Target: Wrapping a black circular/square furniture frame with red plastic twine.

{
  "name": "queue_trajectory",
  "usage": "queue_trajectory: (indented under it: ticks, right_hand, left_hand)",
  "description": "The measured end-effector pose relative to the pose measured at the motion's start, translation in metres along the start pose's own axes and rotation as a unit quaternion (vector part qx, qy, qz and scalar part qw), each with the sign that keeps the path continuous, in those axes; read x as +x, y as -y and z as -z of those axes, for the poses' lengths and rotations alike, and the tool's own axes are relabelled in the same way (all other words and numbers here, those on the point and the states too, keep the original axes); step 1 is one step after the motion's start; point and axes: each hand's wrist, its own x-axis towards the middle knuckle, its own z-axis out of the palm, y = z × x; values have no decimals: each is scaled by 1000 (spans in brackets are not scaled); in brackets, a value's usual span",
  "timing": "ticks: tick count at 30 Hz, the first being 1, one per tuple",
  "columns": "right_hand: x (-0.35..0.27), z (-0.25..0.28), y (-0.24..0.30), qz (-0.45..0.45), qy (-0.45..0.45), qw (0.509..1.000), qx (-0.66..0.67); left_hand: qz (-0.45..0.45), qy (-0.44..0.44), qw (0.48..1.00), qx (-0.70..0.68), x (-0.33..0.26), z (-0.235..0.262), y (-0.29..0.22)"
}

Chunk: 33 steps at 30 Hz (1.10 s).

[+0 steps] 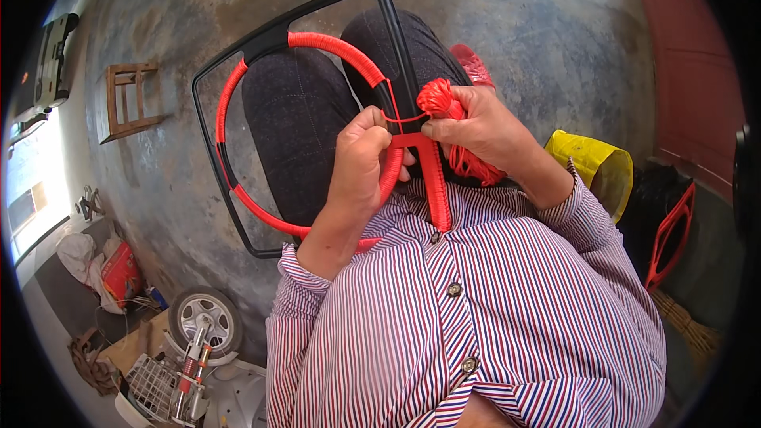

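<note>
A black metal frame [268, 41] with rounded corners rests across my lap, and inside it is a ring [341, 47] mostly wound with red cord. Bare black stretches show on the ring's left and upper right. My left hand [361, 154] is closed round the ring's right side, its fingertips showing past the red winding. In my right hand [479, 123] is a bundle of red cord [434, 97], pinched with the thumb toward the frame; more of it hangs below the palm. A single strand runs between both hands. A red-wrapped bar [434, 190] reaches toward my shirt.
On the concrete floor at the left lies a small wooden stool [131, 103]. A scooter wheel [204, 321] and wire basket [154, 384] are at lower left. A yellow bag [583, 150] stands beyond my right forearm, near a red-edged object [672, 238] and a straw broom [686, 325].
</note>
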Motion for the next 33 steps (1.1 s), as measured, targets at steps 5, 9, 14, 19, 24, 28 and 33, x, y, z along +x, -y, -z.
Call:
queue_trajectory:
  ticks: [5,9,14,19,24,28,33]
  right_hand:
    - [2,14,-20,52,-121,986,101]
    - [0,7,-14,76,-89,990,79]
    - [1,19,-11,39,-22,992,-121]
    - [-12,29,-16,4,-41,999,-36]
    - [-18,31,-26,-4,-53,998,27]
    - [-18,32,-24,-3,-55,998,35]
    - [-19,32,-23,-5,-49,998,26]
  left_hand:
    - [-11,-5,999,-31,0,0,2]
    - [-35,6,998,-47,-2,-5,-1]
    - [-23,13,999,-28,-1,0,2]
    - [-23,3,999,-37,-2,1,2]
    - [-11,3,999,-31,-4,-1,0]
    - [-6,9,1000,-14,-3,5,3]
    - [4,2,999,-42,-4,5,2]
